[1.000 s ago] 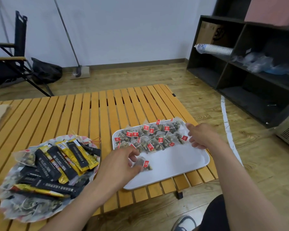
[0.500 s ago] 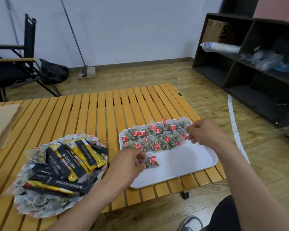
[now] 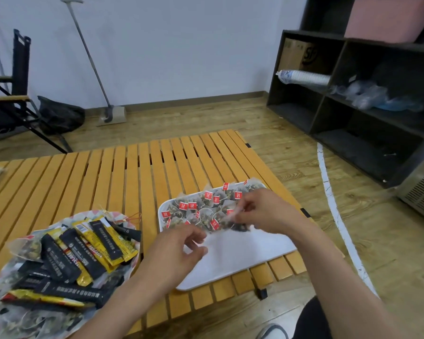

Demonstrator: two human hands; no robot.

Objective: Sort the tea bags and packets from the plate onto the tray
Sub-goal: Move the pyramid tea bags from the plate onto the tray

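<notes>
Broadly, the slatted counter [image 3: 108, 182] carries a white tray [image 3: 250, 250] at its near right corner and a heaped plate [image 3: 88, 214] near left. The left grip [image 3: 176, 250] hovers loosely curled and empty over the tray. The right grip [image 3: 267, 211] pinches a tea bag [image 3: 231, 215] beside the tray's rows.

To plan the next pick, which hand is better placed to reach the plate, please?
Left: the left hand hangs seemingly free nearest the plate; the right hand pinches a tea bag over the tray.

The cardboard box [image 3: 294, 54] reads "SF".
</notes>
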